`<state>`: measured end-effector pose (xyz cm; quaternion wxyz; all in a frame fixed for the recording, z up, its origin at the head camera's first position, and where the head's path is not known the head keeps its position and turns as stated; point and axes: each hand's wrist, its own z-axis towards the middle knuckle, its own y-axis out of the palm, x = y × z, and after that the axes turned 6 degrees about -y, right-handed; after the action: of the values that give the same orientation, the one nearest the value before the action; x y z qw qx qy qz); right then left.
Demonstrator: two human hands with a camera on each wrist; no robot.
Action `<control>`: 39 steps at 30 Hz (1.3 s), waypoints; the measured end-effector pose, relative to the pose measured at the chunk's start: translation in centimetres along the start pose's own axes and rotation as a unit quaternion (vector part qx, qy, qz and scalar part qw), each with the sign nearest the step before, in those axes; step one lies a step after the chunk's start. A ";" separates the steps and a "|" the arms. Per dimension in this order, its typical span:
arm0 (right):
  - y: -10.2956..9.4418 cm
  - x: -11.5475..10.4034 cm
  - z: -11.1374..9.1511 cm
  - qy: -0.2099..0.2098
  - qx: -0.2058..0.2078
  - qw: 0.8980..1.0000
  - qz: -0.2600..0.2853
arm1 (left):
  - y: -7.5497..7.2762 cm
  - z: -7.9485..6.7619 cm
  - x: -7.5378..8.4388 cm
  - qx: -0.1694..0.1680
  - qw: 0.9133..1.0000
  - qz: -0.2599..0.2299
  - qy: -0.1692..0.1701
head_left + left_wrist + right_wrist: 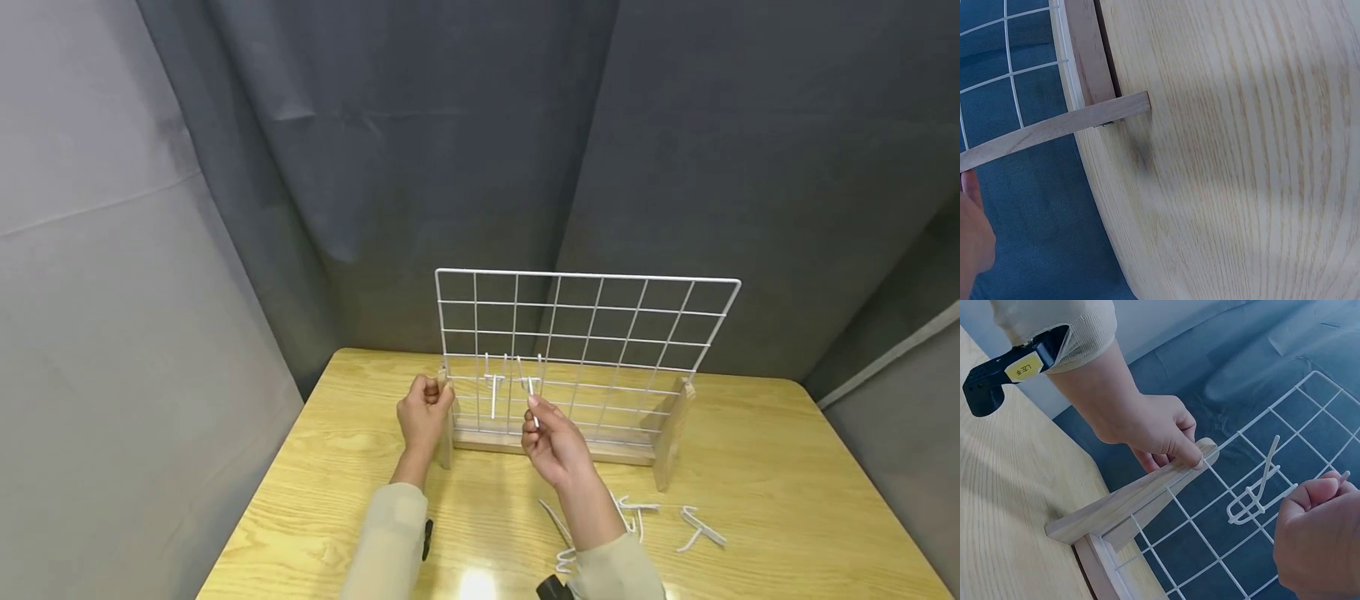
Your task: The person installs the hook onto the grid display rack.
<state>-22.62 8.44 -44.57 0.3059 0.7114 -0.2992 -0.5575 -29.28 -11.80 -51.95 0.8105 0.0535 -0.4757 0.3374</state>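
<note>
A white wire grid [588,274] leans back in a wooden stand. My left hand [423,417] grips the top of the stand's left wooden post [1129,503] between thumb and curled fingers. Just right of it, one white wire hook [1266,472] hangs on the grid with its prong sticking out. My right hand [558,450] pinches the prong of a second white hook [532,386], whose upper arms are at the grid wires. Whether that hook is seated on the wires I cannot tell. In the left wrist view only part of the left hand [974,234] shows.
Several loose white hooks lie on the wooden table [300,517] near the right forearm, partly hidden by it; one hook [703,531] lies apart to the right. The stand's right post [673,437] is at the grid's far end. Dark curtains [450,167] hang behind the table.
</note>
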 end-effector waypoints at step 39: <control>-1.2 0.7 -0.6 0.011 -0.023 0.999 0.027 | 0.2 -0.1 -0.2 0.004 1.000 -0.001 0.008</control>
<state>-21.77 8.76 -45.83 0.3406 0.7018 -0.3024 -0.5478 -29.39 -11.75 -52.23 0.8141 0.0548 -0.4680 0.3394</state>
